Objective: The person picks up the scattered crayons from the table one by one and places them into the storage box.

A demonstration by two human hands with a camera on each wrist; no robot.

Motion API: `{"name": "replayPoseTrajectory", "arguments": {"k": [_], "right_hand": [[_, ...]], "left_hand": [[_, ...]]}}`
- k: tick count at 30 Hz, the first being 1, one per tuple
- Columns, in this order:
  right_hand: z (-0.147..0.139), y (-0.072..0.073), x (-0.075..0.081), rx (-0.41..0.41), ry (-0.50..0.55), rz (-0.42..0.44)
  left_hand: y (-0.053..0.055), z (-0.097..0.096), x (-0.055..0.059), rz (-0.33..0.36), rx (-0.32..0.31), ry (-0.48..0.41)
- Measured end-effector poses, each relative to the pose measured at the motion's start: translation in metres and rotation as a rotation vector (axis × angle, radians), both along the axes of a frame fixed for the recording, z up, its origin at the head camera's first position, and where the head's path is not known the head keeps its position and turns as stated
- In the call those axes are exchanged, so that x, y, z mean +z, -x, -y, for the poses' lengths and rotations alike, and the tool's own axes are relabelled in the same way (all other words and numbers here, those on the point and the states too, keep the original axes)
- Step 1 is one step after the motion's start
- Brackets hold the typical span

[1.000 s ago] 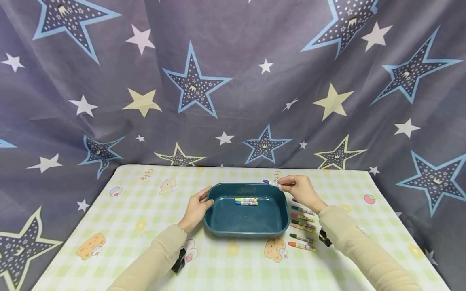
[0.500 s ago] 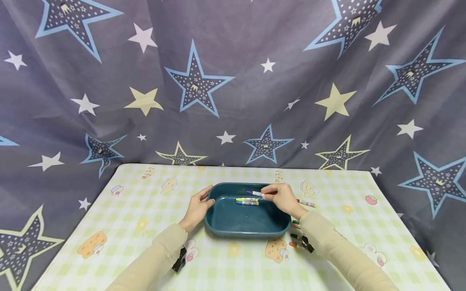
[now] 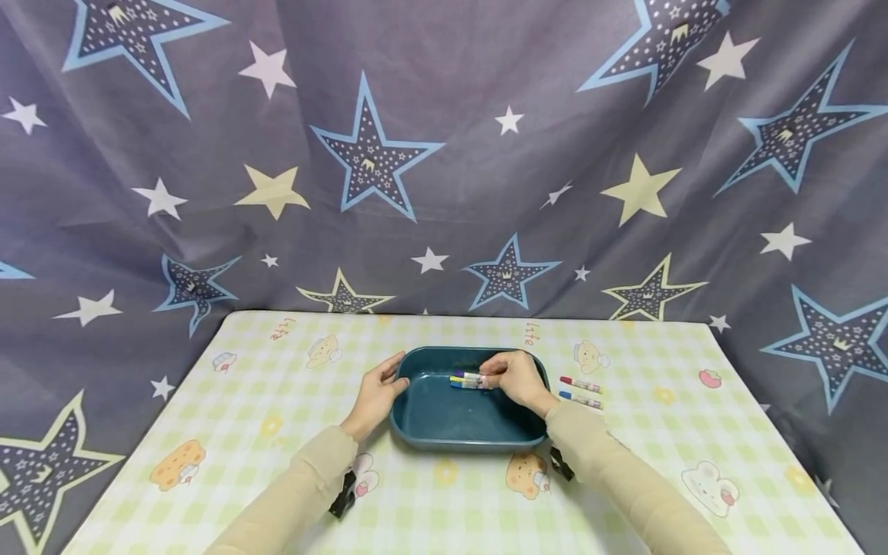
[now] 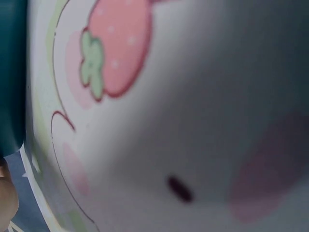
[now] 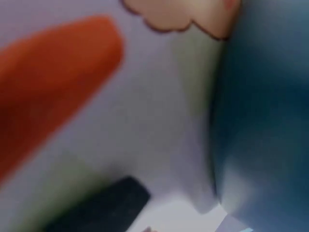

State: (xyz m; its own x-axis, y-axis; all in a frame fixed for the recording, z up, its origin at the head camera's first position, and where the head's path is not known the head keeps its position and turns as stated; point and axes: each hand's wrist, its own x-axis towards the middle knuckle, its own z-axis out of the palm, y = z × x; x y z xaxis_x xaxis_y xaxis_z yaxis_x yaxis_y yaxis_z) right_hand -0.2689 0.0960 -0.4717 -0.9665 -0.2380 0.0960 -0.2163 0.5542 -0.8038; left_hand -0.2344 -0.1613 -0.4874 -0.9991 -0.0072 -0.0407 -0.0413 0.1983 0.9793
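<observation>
A dark teal rectangular tray [image 3: 458, 428] sits on the table. My left hand [image 3: 373, 397] holds its left end, thumb over the rim and fingers along the outside. Inside the tray, my right hand [image 3: 516, 379] pinches a purple-tipped crayon [image 3: 462, 375] by its wrapped end. That crayon is right beside a yellow crayon [image 3: 455, 379] and a blue crayon [image 3: 459, 385] lying on the tray floor, both partly covered by it and the fingers. In the left wrist view, the tray's side [image 4: 12, 77] and a fingertip [image 4: 7, 200] show at the left edge.
Right of the tray lie a red crayon [image 3: 581, 385] and another blue crayon [image 3: 581, 400]. The right sleeve hides more crayons; the right wrist view shows an orange one [image 5: 58, 67] and a dark one [image 5: 106, 205] beside the tray. A starry curtain [image 3: 444, 193] hangs behind.
My right hand has carried the purple crayon from beyond the tray's back right corner, leftward and down into the tray beside the two others. My left hand stays at the rim.
</observation>
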Motion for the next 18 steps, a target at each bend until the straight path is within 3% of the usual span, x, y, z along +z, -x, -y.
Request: {"name": "replayPoseTrajectory", "arguments": {"k": [11,18], "right_hand": [[-0.0002,0.0026,-0.0016,0.025,-0.09,0.004],[0.0012,-0.0024,-0.0023,0.049,-0.064,0.022]], "left_hand": [[0.0024,-0.003,0.0029,0.007,0.006,-0.019],[-0.0018,-0.0021,0.0015,0.013,0.01,-0.021]]}}
